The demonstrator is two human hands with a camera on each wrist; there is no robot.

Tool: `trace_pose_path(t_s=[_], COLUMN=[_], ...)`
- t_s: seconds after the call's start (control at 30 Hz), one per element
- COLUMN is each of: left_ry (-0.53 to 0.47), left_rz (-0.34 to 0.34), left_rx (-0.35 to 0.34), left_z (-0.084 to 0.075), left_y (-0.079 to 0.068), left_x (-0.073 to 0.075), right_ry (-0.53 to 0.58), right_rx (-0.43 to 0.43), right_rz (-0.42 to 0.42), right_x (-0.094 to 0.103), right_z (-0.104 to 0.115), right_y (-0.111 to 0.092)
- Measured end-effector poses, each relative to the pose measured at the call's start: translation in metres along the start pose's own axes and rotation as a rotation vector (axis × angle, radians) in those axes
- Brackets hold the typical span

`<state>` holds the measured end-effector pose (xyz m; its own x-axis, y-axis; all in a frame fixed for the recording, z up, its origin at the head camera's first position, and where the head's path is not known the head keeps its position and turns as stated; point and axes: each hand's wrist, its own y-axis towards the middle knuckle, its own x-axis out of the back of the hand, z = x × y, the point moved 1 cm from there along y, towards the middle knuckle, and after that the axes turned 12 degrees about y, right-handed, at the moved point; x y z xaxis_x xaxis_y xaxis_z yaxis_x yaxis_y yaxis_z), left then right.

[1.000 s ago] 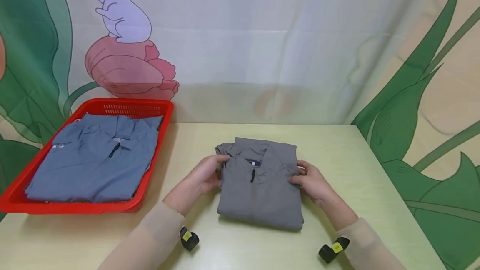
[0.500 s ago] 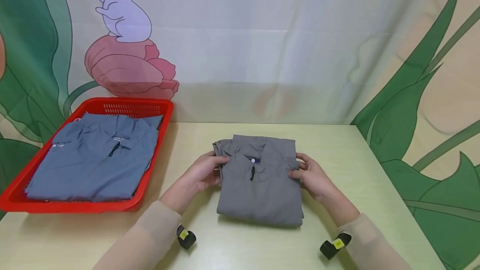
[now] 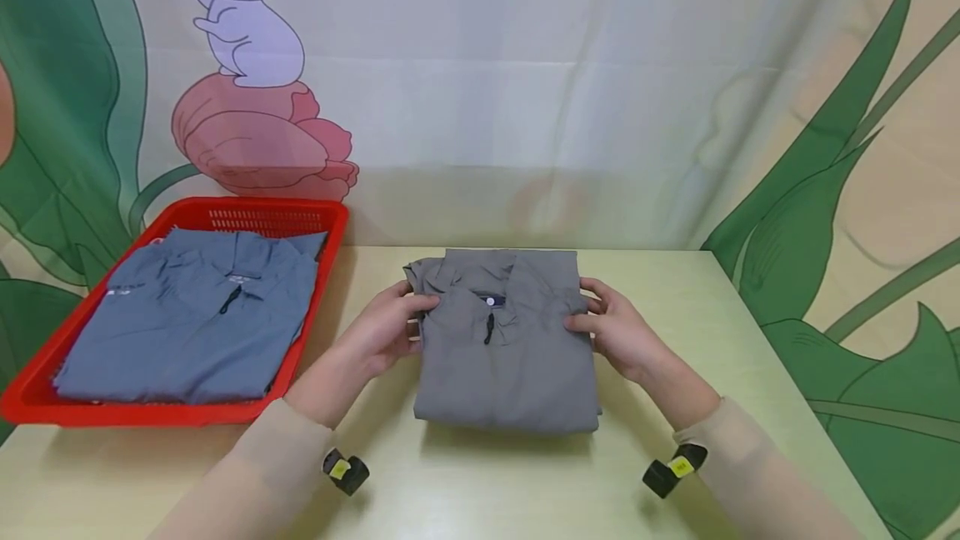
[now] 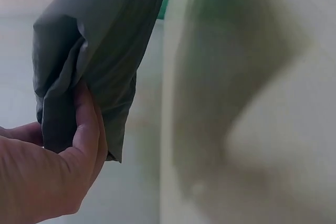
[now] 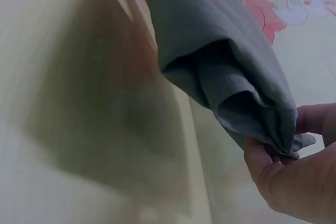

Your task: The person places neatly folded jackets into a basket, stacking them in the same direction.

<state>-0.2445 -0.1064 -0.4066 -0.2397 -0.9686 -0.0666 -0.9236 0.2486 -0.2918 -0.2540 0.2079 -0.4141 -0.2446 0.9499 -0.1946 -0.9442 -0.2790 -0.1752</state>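
A folded grey shirt (image 3: 510, 365) with a collar and a short black zip pull is held between my two hands, raised off the table with its shadow below. My left hand (image 3: 382, 327) grips its left edge, thumb on top and fingers underneath. On the opposite edge my right hand (image 3: 622, 327) pinches the fabric the same way. In the left wrist view the grey shirt (image 4: 113, 40) hangs over the fingers in layers. The right wrist view shows the folded layers of the grey shirt (image 5: 210, 30) opening at the side, pinched near one corner.
A red plastic basket (image 3: 288, 398) stands on the table at the left, with a folded blue shirt (image 3: 195, 332) lying in it. The pale table (image 3: 480, 490) ends at a printed curtain (image 3: 480, 107) behind. A black wrist camera (image 3: 347, 472) sits by each sleeve.
Both hands have lifted the grey shirt off the table and carried it slightly left and away from me. The basket and blue shirt have stayed put.
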Motion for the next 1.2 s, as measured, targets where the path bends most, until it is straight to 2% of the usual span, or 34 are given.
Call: trace_pose_path(t_s=[0.2, 0.5, 0.77, 1.0, 1.2], left_ry=[0.031, 0.062, 0.046, 0.048, 0.091], left_rz=[0.027, 0.009, -0.003, -0.098, -0.092], left_rx=[-0.039, -0.074, -0.070, -0.051, -0.073], left_z=[-0.021, -0.044, -0.049, -0.050, -0.053], left_y=[-0.018, -0.040, -0.051, -0.062, -0.073], left_x=[0.021, 0.064, 0.105, 0.139, 0.171], right_ry=[0.061, 0.150, 0.168, 0.191, 0.218], right_rx=[0.034, 0.031, 0.012, 0.011, 0.010], right_rz=[0.036, 0.081, 0.115, 0.136, 0.143], right_x=[-0.022, -0.071, -0.109, -0.149, -0.177], right_z=[0.015, 0.036, 0.043, 0.044, 0.038], right_y=[0.006, 0.020, 0.040, 0.051, 0.062])
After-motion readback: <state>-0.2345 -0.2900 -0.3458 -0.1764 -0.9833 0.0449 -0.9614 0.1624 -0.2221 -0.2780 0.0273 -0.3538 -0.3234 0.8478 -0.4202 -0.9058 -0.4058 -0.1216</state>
